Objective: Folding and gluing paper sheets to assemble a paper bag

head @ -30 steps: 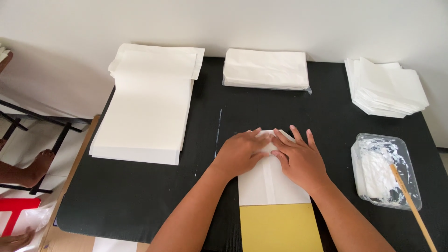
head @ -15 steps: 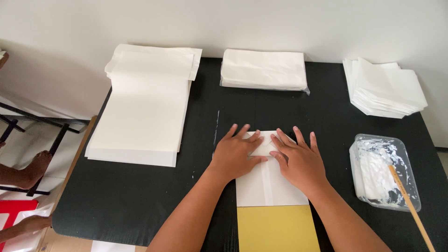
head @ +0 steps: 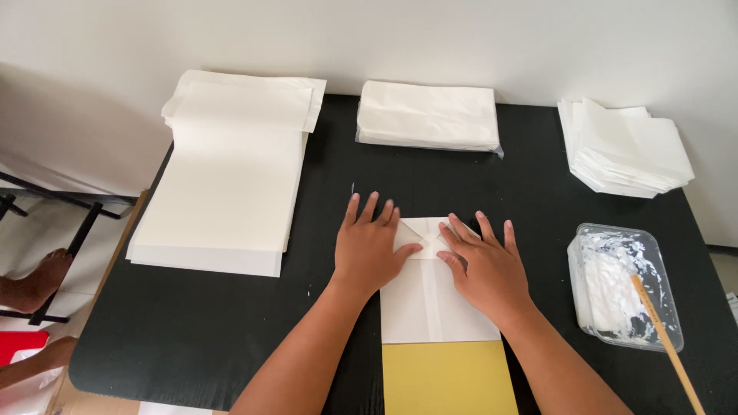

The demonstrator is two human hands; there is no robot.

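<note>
A folded white paper bag [head: 430,307] is laid flat near the front of the black worktop [head: 231,330], its lower end resting on a yellow board [head: 450,376]. A glued seam is seen running down its middle, and its top end is folded into triangular flaps. That top end is pressed down by the left hand [head: 369,246] and the right hand [head: 484,265], both flat with fingers spread, grasping nothing. A plastic tub of white paste [head: 619,288] with a wooden stick [head: 665,342] is placed just to the right.
</note>
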